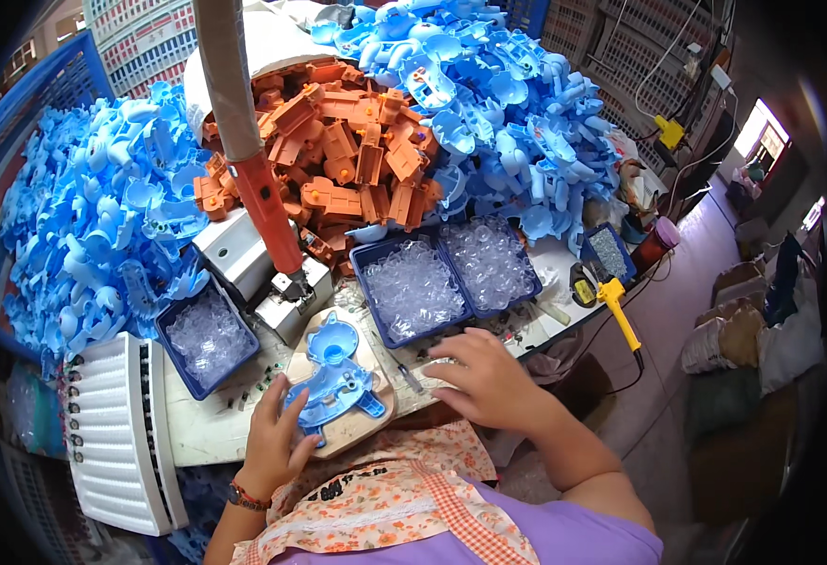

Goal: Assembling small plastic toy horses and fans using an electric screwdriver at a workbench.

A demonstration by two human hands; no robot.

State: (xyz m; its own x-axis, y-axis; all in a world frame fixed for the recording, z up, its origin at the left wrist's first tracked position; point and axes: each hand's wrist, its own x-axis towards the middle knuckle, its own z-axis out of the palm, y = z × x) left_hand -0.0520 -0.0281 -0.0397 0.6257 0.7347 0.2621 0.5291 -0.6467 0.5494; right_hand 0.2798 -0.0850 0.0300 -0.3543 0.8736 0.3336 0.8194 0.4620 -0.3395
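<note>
A blue plastic shell half (331, 377), hollow side up, lies on a pale wooden board (376, 414) in front of me. My left hand (274, 435) is beside the shell's left edge, thumb and fingers apart, its fingertips at or against the rim. My right hand (481, 379) hovers over the bench right of the board, fingers stretched leftward and apart, with nothing visible in them. Close to those fingers, a thin metal tool (410, 377) and small dark bits lie on the bench. A red powered driver (265, 212) hangs on a pole beyond the board.
Blue trays of clear plastic pieces (413, 292) (208, 339) flank the board. Orange boxy parts (338, 151) and blue shells (527, 122) are heaped behind. A white ribbed tray (112, 433) is at left. A yellow-handled soldering iron (618, 315) and a tray of small metal parts (609, 252) are at right.
</note>
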